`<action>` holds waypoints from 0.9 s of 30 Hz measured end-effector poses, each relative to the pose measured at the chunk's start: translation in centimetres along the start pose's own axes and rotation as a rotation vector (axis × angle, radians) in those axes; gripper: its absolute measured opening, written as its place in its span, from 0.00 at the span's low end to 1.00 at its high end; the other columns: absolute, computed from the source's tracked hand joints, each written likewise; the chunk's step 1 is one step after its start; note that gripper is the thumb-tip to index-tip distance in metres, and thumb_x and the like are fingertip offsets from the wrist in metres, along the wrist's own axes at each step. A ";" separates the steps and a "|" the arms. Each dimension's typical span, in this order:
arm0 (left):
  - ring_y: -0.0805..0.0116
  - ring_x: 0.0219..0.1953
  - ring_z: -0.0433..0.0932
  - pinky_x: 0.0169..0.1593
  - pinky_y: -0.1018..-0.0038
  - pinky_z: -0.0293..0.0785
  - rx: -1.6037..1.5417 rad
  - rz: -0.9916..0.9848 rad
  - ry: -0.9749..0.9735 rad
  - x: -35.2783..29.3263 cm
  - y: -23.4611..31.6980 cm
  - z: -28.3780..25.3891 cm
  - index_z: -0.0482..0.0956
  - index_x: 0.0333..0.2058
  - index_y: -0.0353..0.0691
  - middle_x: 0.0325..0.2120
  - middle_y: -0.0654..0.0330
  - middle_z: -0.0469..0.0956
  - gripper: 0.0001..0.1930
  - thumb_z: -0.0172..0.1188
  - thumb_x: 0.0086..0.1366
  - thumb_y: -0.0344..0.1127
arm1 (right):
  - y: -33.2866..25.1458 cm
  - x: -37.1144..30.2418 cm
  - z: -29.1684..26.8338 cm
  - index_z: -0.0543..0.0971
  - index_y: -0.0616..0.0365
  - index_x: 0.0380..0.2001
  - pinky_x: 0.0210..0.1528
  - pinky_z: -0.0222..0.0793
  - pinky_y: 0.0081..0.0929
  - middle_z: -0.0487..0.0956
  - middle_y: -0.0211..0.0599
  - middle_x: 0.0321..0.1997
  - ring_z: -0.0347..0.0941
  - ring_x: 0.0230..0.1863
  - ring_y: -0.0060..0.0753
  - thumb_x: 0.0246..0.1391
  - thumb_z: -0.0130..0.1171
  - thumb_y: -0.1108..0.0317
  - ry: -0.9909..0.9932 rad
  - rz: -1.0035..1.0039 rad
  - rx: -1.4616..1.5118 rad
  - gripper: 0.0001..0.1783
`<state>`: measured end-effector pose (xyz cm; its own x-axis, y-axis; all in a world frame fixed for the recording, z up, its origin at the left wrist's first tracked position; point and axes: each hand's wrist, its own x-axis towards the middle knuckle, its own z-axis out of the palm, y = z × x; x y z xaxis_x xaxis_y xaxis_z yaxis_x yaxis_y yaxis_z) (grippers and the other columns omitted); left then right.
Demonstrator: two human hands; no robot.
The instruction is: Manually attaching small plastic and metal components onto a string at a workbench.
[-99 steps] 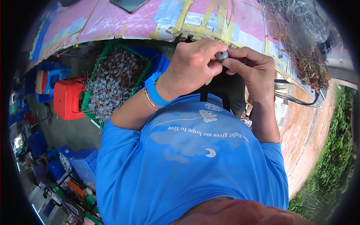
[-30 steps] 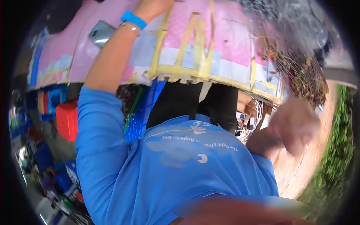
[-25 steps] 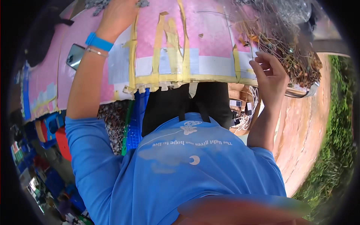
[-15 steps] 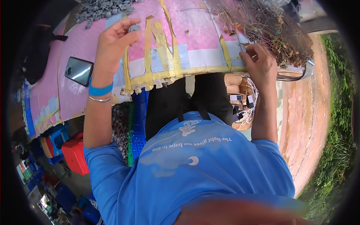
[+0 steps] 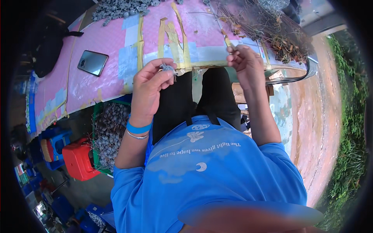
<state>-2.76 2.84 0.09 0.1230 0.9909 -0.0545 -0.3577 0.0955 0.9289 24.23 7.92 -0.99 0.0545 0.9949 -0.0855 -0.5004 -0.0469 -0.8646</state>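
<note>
My left hand (image 5: 153,83) is closed in a pinch on a small grey flower-shaped piece (image 5: 167,68), held just in front of the table's near edge. Off to the right, my right hand (image 5: 248,64) is raised over that same edge, its thumb and fingertips pressed together. Whatever lies between those fingertips is too small and blurred to name. Behind it on the table lies a heap of thin brown wire stems (image 5: 268,35) with small orange-brown bits. A pile of grey flower-shaped pieces (image 5: 120,9) sits at the far left.
The pink table (image 5: 97,31) is patched with yellow tape (image 5: 186,46). A phone (image 5: 93,63) lies on its left part. Below stand a green crate (image 5: 110,136) of grey flower pieces and a red stool (image 5: 77,159). Grey cables (image 5: 307,73) hang at the right edge.
My left hand has come nearer and to the right with the grey flower piece. My right hand has lifted off the table's edge and moved left. The green crate shows more fully.
</note>
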 end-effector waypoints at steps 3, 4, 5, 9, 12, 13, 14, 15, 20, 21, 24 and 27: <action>0.76 0.25 0.75 0.29 0.84 0.65 -0.043 -0.046 -0.011 -1.2 -0.7 1.9 0.75 0.50 0.34 0.32 0.62 0.79 0.18 0.59 0.60 0.25 | 1.8 -0.4 2.9 0.76 0.65 0.35 0.29 0.77 0.23 0.82 0.46 0.36 0.79 0.27 0.28 0.60 0.55 0.69 -0.192 0.109 0.051 0.08; 0.76 0.25 0.75 0.28 0.83 0.65 -0.067 -0.088 -0.038 -1.5 -0.7 2.3 0.76 0.49 0.34 0.31 0.62 0.78 0.17 0.60 0.60 0.25 | 1.7 -0.3 3.9 0.76 0.65 0.34 0.28 0.77 0.23 0.83 0.45 0.34 0.79 0.26 0.27 0.60 0.55 0.69 -0.321 0.182 0.017 0.08; 0.75 0.27 0.78 0.27 0.82 0.67 -0.067 -0.121 -0.077 -1.6 -1.4 1.9 0.76 0.48 0.34 0.32 0.60 0.79 0.17 0.61 0.59 0.26 | 1.5 -0.3 4.7 0.77 0.65 0.34 0.28 0.77 0.22 0.83 0.44 0.33 0.79 0.24 0.27 0.59 0.56 0.69 -0.450 0.253 -0.019 0.08; 0.71 0.34 0.82 0.32 0.80 0.75 0.076 -0.087 -0.051 -1.7 -2.3 1.6 0.75 0.50 0.32 0.35 0.58 0.81 0.18 0.62 0.60 0.27 | 0.8 -1.0 6.9 0.78 0.65 0.32 0.23 0.75 0.19 0.83 0.41 0.29 0.77 0.19 0.24 0.57 0.56 0.70 -0.718 0.448 -0.151 0.07; 0.71 0.36 0.81 0.37 0.78 0.80 -0.008 0.025 -0.007 -2.4 -2.1 1.5 0.74 0.51 0.31 0.37 0.58 0.80 0.20 0.62 0.60 0.27 | 0.9 -2.4 6.9 0.78 0.65 0.32 0.23 0.74 0.18 0.82 0.40 0.27 0.77 0.19 0.23 0.57 0.57 0.70 -0.674 0.371 -0.323 0.07; 0.72 0.38 0.81 0.40 0.75 0.82 -0.014 0.033 -0.009 -2.4 -2.1 1.3 0.73 0.53 0.30 0.41 0.57 0.79 0.22 0.61 0.59 0.25 | 0.6 -2.8 6.9 0.78 0.64 0.31 0.23 0.74 0.16 0.82 0.40 0.26 0.77 0.19 0.23 0.57 0.58 0.70 -0.623 0.336 -0.363 0.07; 0.72 0.38 0.81 0.40 0.75 0.82 -0.018 0.032 0.018 -2.7 -1.9 1.3 0.73 0.53 0.30 0.41 0.57 0.79 0.22 0.61 0.59 0.25 | 0.6 -3.2 6.7 0.78 0.64 0.31 0.23 0.74 0.16 0.82 0.40 0.26 0.77 0.19 0.23 0.57 0.58 0.70 -0.642 0.356 -0.363 0.07; 0.71 0.39 0.81 0.39 0.76 0.82 -0.012 0.048 0.007 -2.8 -1.6 1.5 0.72 0.55 0.29 0.42 0.56 0.78 0.23 0.60 0.59 0.24 | 0.5 -3.4 6.3 0.78 0.64 0.31 0.23 0.73 0.16 0.81 0.39 0.26 0.76 0.19 0.22 0.58 0.57 0.69 -0.619 0.358 -0.364 0.08; 0.72 0.38 0.81 0.35 0.76 0.83 -0.037 0.073 0.038 -3.1 -1.3 1.6 0.74 0.53 0.30 0.42 0.55 0.78 0.21 0.58 0.59 0.23 | 0.9 -3.9 5.7 0.78 0.64 0.31 0.21 0.72 0.16 0.82 0.41 0.27 0.75 0.18 0.22 0.58 0.58 0.68 -0.565 0.348 -0.364 0.08; 0.72 0.38 0.81 0.35 0.76 0.83 -0.038 0.072 0.043 -3.0 -1.3 1.7 0.74 0.53 0.30 0.42 0.55 0.78 0.21 0.58 0.59 0.23 | 0.9 -3.9 5.6 0.78 0.64 0.31 0.21 0.72 0.16 0.82 0.41 0.27 0.75 0.18 0.22 0.58 0.58 0.68 -0.568 0.353 -0.364 0.08; 0.70 0.35 0.82 0.33 0.76 0.84 -0.030 0.092 0.088 -2.9 -1.4 1.6 0.76 0.49 0.28 0.40 0.54 0.79 0.16 0.58 0.61 0.25 | 1.1 -4.4 5.4 0.79 0.66 0.31 0.23 0.74 0.16 0.82 0.41 0.26 0.76 0.19 0.21 0.58 0.59 0.70 -0.580 0.358 -0.349 0.08; 0.64 0.34 0.84 0.34 0.75 0.84 -0.021 0.060 0.121 -2.9 -1.5 1.3 0.76 0.48 0.27 0.38 0.52 0.81 0.15 0.56 0.64 0.27 | 1.8 -5.5 4.8 0.78 0.64 0.32 0.23 0.73 0.16 0.82 0.41 0.28 0.75 0.19 0.21 0.59 0.58 0.71 -0.577 0.304 -0.368 0.06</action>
<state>-1.36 -0.31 -0.66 -0.0107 0.9990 -0.0442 -0.3810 0.0368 0.9238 18.87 2.78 0.36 -0.5531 0.8173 -0.1614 -0.0937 -0.2536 -0.9628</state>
